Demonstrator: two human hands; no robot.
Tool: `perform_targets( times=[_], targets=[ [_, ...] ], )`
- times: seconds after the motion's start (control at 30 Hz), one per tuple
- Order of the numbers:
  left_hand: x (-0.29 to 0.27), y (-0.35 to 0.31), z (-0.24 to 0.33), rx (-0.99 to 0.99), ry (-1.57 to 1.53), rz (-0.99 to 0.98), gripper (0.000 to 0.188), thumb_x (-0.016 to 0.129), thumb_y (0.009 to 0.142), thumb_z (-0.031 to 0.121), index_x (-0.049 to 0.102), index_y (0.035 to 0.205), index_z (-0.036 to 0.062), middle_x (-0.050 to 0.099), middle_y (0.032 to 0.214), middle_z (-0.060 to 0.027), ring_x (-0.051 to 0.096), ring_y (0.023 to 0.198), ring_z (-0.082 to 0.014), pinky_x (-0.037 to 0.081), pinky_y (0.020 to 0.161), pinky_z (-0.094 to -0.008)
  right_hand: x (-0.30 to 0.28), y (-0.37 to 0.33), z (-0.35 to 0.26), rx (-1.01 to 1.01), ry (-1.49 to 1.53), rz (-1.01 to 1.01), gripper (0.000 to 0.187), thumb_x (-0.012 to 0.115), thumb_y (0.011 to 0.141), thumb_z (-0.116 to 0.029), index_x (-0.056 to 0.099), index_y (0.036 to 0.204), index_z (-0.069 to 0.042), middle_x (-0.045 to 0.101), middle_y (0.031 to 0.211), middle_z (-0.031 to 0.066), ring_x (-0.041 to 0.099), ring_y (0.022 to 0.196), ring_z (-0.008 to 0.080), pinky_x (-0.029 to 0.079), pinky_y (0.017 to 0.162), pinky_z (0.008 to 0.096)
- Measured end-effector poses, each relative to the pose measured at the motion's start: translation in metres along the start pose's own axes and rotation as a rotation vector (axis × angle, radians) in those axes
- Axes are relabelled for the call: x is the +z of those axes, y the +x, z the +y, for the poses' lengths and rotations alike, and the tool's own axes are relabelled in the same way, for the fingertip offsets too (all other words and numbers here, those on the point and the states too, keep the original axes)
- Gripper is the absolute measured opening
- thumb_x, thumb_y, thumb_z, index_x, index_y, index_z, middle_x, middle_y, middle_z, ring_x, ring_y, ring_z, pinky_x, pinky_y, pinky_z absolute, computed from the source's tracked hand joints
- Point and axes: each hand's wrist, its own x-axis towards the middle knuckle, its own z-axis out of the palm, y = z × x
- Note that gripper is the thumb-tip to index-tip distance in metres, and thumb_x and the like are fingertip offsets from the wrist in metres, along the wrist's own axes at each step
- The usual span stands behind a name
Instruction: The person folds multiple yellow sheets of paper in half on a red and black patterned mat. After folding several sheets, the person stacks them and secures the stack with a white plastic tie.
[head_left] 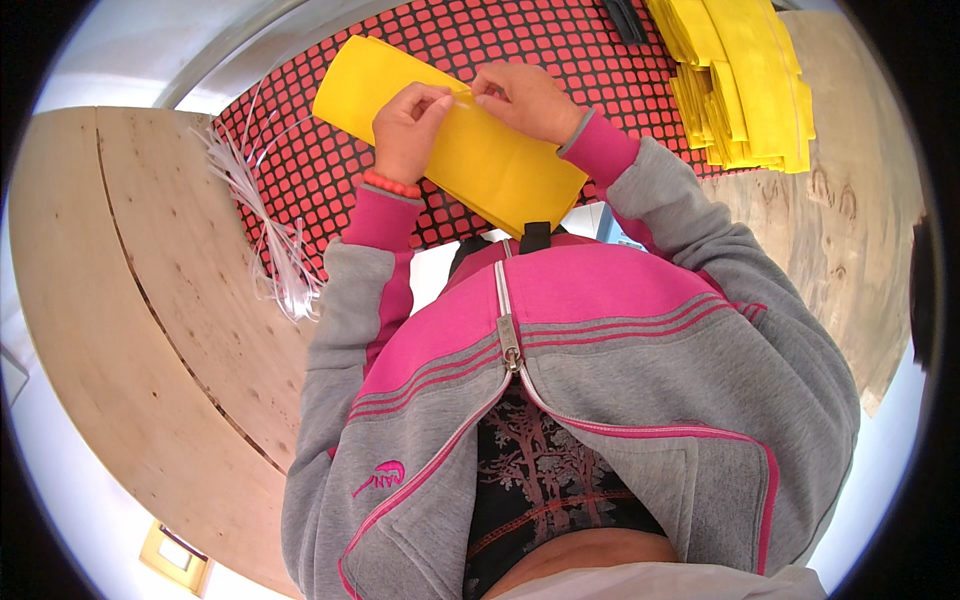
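Note:
A folded bundle of yellow sheet material (505,165) lies slantwise on a red-and-black patterned cloth (300,130), in front of my body. My left hand (408,135), with a red bead bracelet at the wrist, rests over the bundle's middle, thumb and fingers pinched together. From the right, my right hand (530,100) meets it there, its fingertips also pinched close to the left ones. Something thin and pale shows between the fingertips, too small to make out. The bundle's underside is hidden.
Loose white plastic strips (290,265) hang over the cloth's left edge. At the far right stands a stack of folded yellow bundles (745,90), with a black object (625,20) beside it. Wooden boards lie left (150,280) and right (830,230).

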Motion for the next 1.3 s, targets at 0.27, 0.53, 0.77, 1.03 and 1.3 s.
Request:
perform_targets(
  times=[0.27, 0.53, 0.77, 1.03, 1.3],
  targets=[
    [0.013, -0.011, 0.014, 0.584, 0.607, 0.007, 0.008, 0.065, 0.078, 0.000, 0.062, 0.084, 0.0012, 0.064, 0.111, -0.0132, 0.065, 0.096, -0.0289, 0.052, 0.081, -0.0340, 0.009, 0.019, 0.015, 0.239, 0.397, -0.145, 0.026, 0.062, 0.085, -0.026, 0.067, 0.095, -0.003, 0.067, 0.080, 0.0081, 0.064, 0.074, 0.0183, 0.049, 0.068, 0.0319],
    [0.018, -0.005, 0.010, 0.690, 0.619, 0.011, 0.009, 0.066, 0.077, -0.001, 0.060, 0.083, 0.0002, 0.062, 0.118, -0.0153, 0.064, 0.101, -0.0279, 0.052, 0.085, -0.0332, 0.016, 0.022, 0.017, 0.249, 0.580, -0.179, 0.024, 0.063, 0.085, -0.028, 0.066, 0.087, -0.004, 0.065, 0.076, 0.0058, 0.061, 0.074, 0.0138, 0.047, 0.068, 0.0301],
    [0.010, -0.018, 0.001, 0.655, 0.833, 0.140, 0.004, 0.064, 0.079, 0.005, 0.060, 0.081, 0.0026, 0.066, 0.099, -0.0102, 0.064, 0.085, -0.0286, 0.052, 0.072, -0.0359, 0.015, 0.017, 0.017, 0.137, -0.103, 0.044, 0.017, 0.060, 0.090, -0.020, 0.061, 0.083, -0.003, 0.064, 0.076, 0.0015, 0.060, 0.069, 0.0113, 0.046, 0.062, 0.0273],
    [0.008, -0.036, -0.010, -0.019, -0.056, 0.060, 0.010, 0.055, 0.090, 0.008, 0.055, 0.083, 0.0020, 0.067, 0.095, -0.0098, 0.060, 0.063, -0.0146, 0.048, 0.058, -0.0259, 0.026, 0.016, 0.024, 0.266, 0.293, 0.127, 0.018, 0.058, 0.091, -0.021, 0.061, 0.083, -0.005, 0.069, 0.085, 0.0035, 0.062, 0.067, 0.0110, 0.046, 0.059, 0.0257],
    [0.011, -0.012, -0.017, -0.290, -0.310, -0.021, 0.013, 0.051, 0.096, 0.017, 0.055, 0.092, 0.0055, 0.064, 0.083, -0.0054, 0.052, 0.057, -0.0066, 0.042, 0.055, -0.0182, 0.021, 0.030, 0.028, 0.562, 0.967, -0.213, 0.018, 0.054, 0.092, -0.020, 0.061, 0.084, -0.006, 0.063, 0.080, 0.0002, 0.057, 0.066, 0.0079, 0.045, 0.058, 0.0233]
  ],
)
